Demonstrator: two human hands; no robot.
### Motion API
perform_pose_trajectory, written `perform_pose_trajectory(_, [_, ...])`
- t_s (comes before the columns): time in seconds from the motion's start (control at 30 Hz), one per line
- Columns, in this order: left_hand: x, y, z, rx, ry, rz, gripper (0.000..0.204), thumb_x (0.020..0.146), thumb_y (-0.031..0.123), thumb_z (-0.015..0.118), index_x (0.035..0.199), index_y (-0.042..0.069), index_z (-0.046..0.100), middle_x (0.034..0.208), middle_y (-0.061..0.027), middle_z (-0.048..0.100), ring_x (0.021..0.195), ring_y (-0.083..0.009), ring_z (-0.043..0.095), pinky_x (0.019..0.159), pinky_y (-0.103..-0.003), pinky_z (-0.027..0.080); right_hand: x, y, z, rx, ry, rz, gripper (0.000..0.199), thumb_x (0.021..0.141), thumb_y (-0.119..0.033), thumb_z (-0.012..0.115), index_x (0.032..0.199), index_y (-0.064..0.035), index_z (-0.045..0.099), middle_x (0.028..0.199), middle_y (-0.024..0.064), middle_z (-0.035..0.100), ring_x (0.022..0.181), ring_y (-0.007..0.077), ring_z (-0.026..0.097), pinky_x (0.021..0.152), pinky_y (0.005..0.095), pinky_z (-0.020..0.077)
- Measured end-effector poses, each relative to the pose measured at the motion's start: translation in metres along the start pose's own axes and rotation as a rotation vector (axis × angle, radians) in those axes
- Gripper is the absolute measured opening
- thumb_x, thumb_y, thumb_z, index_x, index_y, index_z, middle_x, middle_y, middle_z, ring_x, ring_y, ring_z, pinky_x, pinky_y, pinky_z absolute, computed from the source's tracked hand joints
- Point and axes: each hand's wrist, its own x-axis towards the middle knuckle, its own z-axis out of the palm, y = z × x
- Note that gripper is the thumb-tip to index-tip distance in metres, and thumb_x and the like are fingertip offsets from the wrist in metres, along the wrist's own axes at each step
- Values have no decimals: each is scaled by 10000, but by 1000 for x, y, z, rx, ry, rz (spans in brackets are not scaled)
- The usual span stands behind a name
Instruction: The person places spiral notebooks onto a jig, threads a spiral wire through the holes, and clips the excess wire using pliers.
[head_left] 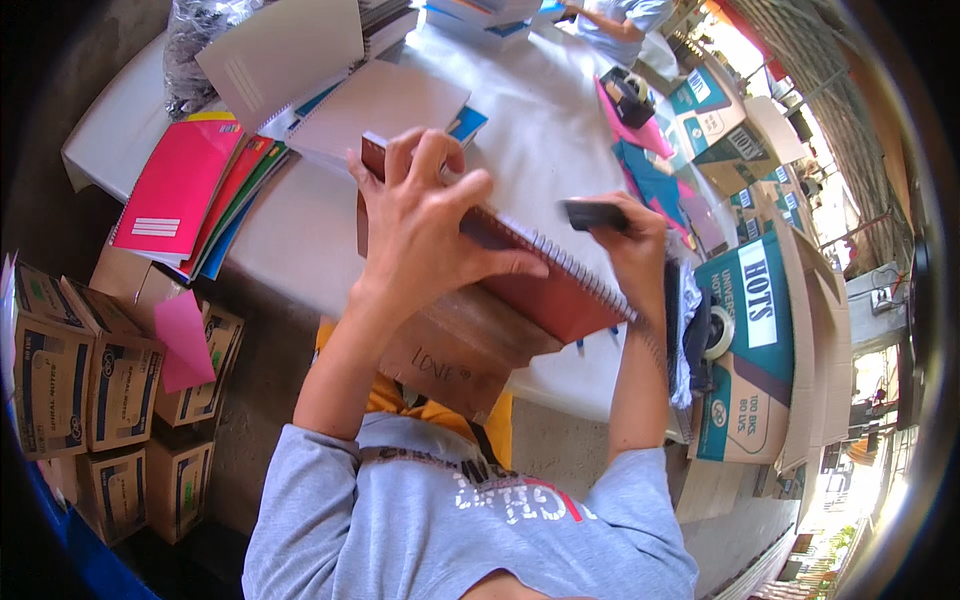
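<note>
My left hand [425,225] presses down on a stack of reddish-brown spiral notebooks [555,285], fingers spread over the top cover. My right hand [630,245] holds a small flat black object [595,213] just above the stack's wire spine. The stack rests tilted on brown cardboard [455,350] at the near edge of a white table [540,130]. My grey sleeves come in from the bottom.
Pink, red and coloured notebooks [190,190] lie at the table's left, grey-covered ones [370,100] behind. Small cartons [100,380] stack on the floor left. Teal-and-brown boxes [750,330], a tape roll [718,332] and pink and teal sheets [650,170] sit right. Another person [620,20] works at the far end.
</note>
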Motion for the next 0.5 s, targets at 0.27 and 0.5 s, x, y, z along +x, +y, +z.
perform_pose_trajectory(0.27, [-2,-3,-9,8,-28,-40,684,402,676,748,752,98,642,1059,-82,451,1087,-286,401,875,-587,278,19,7,5,34,-199,-267,153,741,49,598,857,6,687,820,105,657,728,180,626,678,274,484])
perform_pose_trajectory(0.5, [-4,-11,-9,-17,20,-49,682,428,671,743,754,83,629,1115,-92,437,1097,-298,386,897,-544,258,28,9,21,517,-252,-380,270,634,95,614,865,-16,700,781,97,672,721,173,628,669,261,483])
